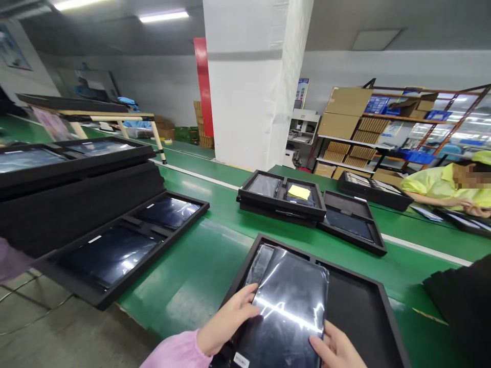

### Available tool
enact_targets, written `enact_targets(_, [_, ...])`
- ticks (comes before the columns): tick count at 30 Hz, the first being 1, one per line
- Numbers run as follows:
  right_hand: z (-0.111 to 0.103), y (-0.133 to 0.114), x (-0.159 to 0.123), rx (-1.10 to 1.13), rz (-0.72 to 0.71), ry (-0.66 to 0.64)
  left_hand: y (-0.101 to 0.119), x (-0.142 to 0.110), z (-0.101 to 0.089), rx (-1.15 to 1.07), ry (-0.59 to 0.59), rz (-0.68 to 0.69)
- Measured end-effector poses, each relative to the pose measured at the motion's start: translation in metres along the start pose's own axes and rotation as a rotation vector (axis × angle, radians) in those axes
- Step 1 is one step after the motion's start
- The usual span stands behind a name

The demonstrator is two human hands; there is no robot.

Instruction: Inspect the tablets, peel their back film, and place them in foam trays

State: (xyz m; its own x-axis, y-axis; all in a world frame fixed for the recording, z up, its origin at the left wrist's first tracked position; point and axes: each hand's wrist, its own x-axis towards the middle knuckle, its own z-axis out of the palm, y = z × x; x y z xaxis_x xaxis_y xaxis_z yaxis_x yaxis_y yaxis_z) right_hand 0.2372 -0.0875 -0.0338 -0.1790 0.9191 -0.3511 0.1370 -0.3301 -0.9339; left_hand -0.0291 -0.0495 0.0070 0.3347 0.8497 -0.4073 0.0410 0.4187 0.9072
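Note:
A dark glossy panel wrapped in clear film [287,312] lies tilted over the left compartment of a black foam tray [368,312] in front of me. My left hand [226,322], in a pink sleeve, grips the panel's left edge with fingers curled on its face. On the panel's lower right edge rests my right hand [337,350], its thumb on top. Another wrapped panel [260,263] shows underneath at the tray's far left.
The tray rests on a green conveyor belt [215,230]. Stacked black trays with panels [115,250] stand at left, more trays [282,197] lie across the belt. A person in yellow [445,186] works at far right. A white pillar [253,82] and shelves of cartons [356,128] stand behind.

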Motion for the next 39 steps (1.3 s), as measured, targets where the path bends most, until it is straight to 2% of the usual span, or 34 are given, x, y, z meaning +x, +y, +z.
enact_targets(4, [0.015, -0.01, 0.022, -0.14, 0.062, -0.076, -0.001, 0.007, -0.007, 0.151, 0.036, 0.007])
enact_targets(9, [0.016, -0.014, 0.044, -0.339, 0.151, -0.113, -0.006, 0.018, 0.0, 0.539, 0.201, -0.002])
enact_targets(14, [0.015, -0.022, 0.041, -0.406, 0.192, -0.12, -0.022, 0.021, 0.014, 0.876, 0.334, 0.234])
enact_targets(16, [0.016, -0.025, 0.039, -0.43, 0.199, -0.106, -0.026, 0.023, 0.022, 0.942, 0.374, 0.26])
enact_targets(18, [0.019, -0.027, 0.038, -0.446, 0.21, -0.095, -0.026, 0.026, 0.028, 0.978, 0.395, 0.226])
enact_targets(20, [0.021, -0.028, 0.04, -0.459, 0.22, -0.081, -0.02, 0.03, 0.032, 0.96, 0.411, 0.166])
enact_targets(23, [0.024, -0.03, 0.043, -0.487, 0.209, -0.032, -0.007, 0.034, 0.03, 0.799, 0.42, 0.116])
enact_targets(26, [0.025, -0.033, 0.043, -0.513, 0.185, 0.04, 0.003, 0.034, 0.017, 0.457, 0.402, 0.076])
enact_targets(29, [0.024, -0.035, 0.042, -0.517, 0.191, 0.051, 0.014, 0.031, 0.006, 0.035, 0.436, -0.006])
enact_targets(31, [0.023, -0.035, 0.043, -0.506, 0.211, 0.027, 0.025, 0.03, 0.004, -0.154, 0.371, -0.058])
enact_targets(33, [0.021, -0.035, 0.045, -0.496, 0.227, 0.017, 0.035, 0.031, 0.006, -0.206, 0.188, -0.121])
enact_targets(35, [0.018, -0.034, 0.047, -0.497, 0.225, 0.048, 0.043, 0.034, 0.011, -0.147, 0.05, -0.134])
enact_targets(36, [0.015, -0.033, 0.047, -0.503, 0.214, 0.079, 0.046, 0.036, 0.014, -0.107, 0.028, -0.117])
enact_targets(39, [0.004, -0.035, 0.048, -0.515, 0.142, 0.198, 0.051, 0.035, 0.02, -0.01, 0.075, -0.003])
